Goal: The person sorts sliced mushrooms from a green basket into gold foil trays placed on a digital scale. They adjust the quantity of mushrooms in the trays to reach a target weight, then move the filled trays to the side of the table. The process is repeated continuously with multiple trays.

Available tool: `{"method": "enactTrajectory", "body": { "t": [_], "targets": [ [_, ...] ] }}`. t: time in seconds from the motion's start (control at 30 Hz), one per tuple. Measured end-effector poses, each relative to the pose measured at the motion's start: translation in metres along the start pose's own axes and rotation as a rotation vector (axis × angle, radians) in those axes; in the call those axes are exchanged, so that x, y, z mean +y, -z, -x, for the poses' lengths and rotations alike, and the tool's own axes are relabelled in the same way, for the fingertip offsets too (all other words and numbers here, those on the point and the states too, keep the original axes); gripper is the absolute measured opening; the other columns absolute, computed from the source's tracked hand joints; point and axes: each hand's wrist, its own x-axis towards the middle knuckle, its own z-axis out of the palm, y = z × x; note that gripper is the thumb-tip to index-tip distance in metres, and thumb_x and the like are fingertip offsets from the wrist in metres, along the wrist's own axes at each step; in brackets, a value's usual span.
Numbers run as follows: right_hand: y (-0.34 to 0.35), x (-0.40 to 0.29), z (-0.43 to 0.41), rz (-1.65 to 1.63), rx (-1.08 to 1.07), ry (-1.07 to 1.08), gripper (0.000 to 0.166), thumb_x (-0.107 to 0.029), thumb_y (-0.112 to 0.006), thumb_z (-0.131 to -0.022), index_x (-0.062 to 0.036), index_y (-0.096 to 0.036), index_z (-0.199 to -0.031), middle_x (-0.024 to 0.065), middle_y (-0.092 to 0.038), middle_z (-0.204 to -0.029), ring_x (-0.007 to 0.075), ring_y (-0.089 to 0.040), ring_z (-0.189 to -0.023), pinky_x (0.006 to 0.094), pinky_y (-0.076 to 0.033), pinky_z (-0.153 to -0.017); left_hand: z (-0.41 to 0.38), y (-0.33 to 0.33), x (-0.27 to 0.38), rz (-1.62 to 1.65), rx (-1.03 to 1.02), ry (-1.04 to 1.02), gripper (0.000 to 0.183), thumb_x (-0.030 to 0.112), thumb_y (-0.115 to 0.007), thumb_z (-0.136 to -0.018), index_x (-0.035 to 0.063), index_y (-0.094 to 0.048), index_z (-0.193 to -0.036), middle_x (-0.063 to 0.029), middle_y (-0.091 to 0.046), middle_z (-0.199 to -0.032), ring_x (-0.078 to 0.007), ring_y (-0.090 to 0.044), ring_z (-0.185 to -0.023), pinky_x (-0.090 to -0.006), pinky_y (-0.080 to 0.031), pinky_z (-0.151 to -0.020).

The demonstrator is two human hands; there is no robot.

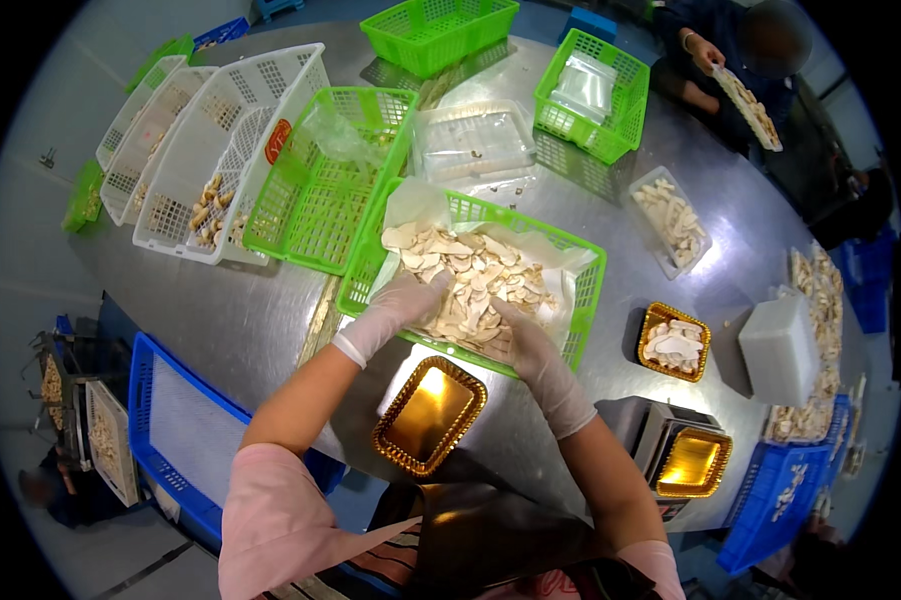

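A green plastic basket (596,281) lined with white paper holds a heap of pale sliced mushrooms (480,274). Both my hands wear whitish translucent gloves. My left hand (409,300) reaches over the near left side of the basket, its fingers at the slices. My right hand (533,341) comes over the near right rim, fingers among the slices; whether either hand grips any is hidden. An empty gold plastic tray (429,416) lies on the steel table close in front of me. At right, a smaller gold tray (674,341) holds slices, and another gold tray (694,463) sits on a scale (651,442).
Green baskets (330,180) and white crates (229,150) stand at left. Clear containers (474,139) lie behind the basket; a tray of pale pieces (669,221) and stacked white trays (780,349) are at right. Blue crates (187,435) flank the table. A co-worker (728,60) holds a filled tray.
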Motion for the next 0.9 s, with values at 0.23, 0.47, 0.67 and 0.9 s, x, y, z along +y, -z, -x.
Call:
{"method": "enactTrajectory", "body": {
  "t": [0.23,0.47,0.67,0.9],
  "targets": [
    [0.002,0.004,-0.009,-0.053,-0.164,0.045,0.042,-0.026,-0.05,-0.096,-0.0047,-0.043,-0.132,0.0132,-0.053,-0.126,0.0244,-0.058,-0.107,0.0373,-0.053,-0.088,-0.003,-0.007,-0.005,0.096,-0.01,-0.008,0.086,0.062,-0.047,-0.087,-0.0137,-0.04,-0.128,-0.0231,-0.059,-0.116,-0.0283,-0.06,-0.105,-0.0332,-0.044,-0.094],
    [0.015,0.017,-0.037,-0.247,-0.272,-0.067,0.053,-0.015,-0.064,-0.086,-0.0012,-0.044,-0.132,0.0122,-0.054,-0.126,0.0207,-0.056,-0.111,0.0344,-0.049,-0.091,-0.064,-0.026,-0.059,0.557,-0.247,-0.171,0.07,0.047,-0.054,-0.09,-0.0016,-0.034,-0.136,-0.0155,-0.054,-0.123,-0.0192,-0.061,-0.096,-0.0292,-0.051,-0.082],
    [0.033,0.021,-0.029,0.685,-0.411,0.622,0.063,-0.005,-0.07,-0.078,0.0002,-0.042,-0.134,0.0096,-0.057,-0.125,0.0183,-0.055,-0.112,0.03,-0.043,-0.097,-0.003,-0.008,-0.007,0.534,-0.275,-0.064,0.086,0.046,-0.068,-0.081,0.0025,-0.024,-0.141,-0.0154,-0.051,-0.124,-0.0216,-0.062,-0.093,-0.0325,-0.054,-0.075],
    [0.03,0.007,0.002,0.319,-0.369,0.446,0.049,-0.01,-0.068,-0.082,0.0009,-0.048,-0.127,0.0136,-0.06,-0.115,0.0207,-0.059,-0.104,0.0294,-0.048,-0.089,0.019,-0.012,0.01,0.557,-0.198,-0.29,0.061,0.021,-0.074,-0.078,-0.0005,-0.049,-0.129,-0.0118,-0.063,-0.106,-0.0159,-0.06,-0.093,-0.0259,-0.048,-0.081]
  ]
}}
